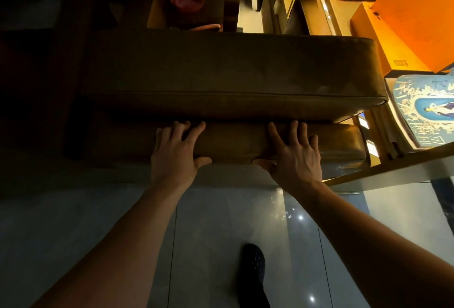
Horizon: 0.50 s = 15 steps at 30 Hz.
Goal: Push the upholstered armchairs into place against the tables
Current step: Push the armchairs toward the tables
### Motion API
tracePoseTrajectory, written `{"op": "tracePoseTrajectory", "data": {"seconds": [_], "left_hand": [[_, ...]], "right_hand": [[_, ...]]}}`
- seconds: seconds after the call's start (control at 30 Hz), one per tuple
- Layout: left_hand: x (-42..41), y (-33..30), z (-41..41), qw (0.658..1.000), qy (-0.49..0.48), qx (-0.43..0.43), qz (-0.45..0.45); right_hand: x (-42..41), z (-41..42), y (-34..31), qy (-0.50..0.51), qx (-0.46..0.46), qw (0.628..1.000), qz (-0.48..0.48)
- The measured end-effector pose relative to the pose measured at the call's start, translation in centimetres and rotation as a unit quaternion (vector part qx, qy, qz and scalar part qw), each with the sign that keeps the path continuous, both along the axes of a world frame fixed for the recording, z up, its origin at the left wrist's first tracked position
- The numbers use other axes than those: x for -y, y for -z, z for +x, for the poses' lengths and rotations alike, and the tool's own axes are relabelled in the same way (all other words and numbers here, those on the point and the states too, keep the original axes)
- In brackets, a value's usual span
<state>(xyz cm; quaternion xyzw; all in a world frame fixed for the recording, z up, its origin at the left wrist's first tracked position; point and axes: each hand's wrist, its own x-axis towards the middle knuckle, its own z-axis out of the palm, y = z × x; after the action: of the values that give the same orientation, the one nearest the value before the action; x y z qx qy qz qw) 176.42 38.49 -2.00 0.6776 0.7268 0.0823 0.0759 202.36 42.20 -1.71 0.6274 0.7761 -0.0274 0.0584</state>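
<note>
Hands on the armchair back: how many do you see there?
2. The left hand lies on the padded top of the armchair back, left of its middle; the right hand lies right of it. Both spread their fingers flat.

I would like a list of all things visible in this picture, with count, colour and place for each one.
armchair: one, brown upholstery, centre, seen from above
backrest top: one, brown, under both hands
red bowl: one, top centre, beyond the armchair
orange boxes: at least two, upper right
blue printed board: one, blue and gold, right edge
floor tiles: grey, glossy, bottom
shoe: one, dark, bottom centre
left hand: flat on the backrest, fingers spread
right hand: flat on the backrest, fingers spread
</note>
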Motion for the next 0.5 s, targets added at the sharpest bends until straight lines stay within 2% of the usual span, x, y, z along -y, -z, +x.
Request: {"op": "tracePoseTrajectory", "data": {"seconds": [0.27,0.5], "left_hand": [[-0.4,-0.1,0.4,1.000,-0.004,0.002,-0.001],[-0.9,-1.0,0.6,0.997,-0.008,-0.006,-0.078]], "right_hand": [[-0.5,0.4,0.3,0.002,-0.013,1.000,-0.009],[-0.3,0.0,-0.6,0.010,-0.023,0.999,-0.041]]}}
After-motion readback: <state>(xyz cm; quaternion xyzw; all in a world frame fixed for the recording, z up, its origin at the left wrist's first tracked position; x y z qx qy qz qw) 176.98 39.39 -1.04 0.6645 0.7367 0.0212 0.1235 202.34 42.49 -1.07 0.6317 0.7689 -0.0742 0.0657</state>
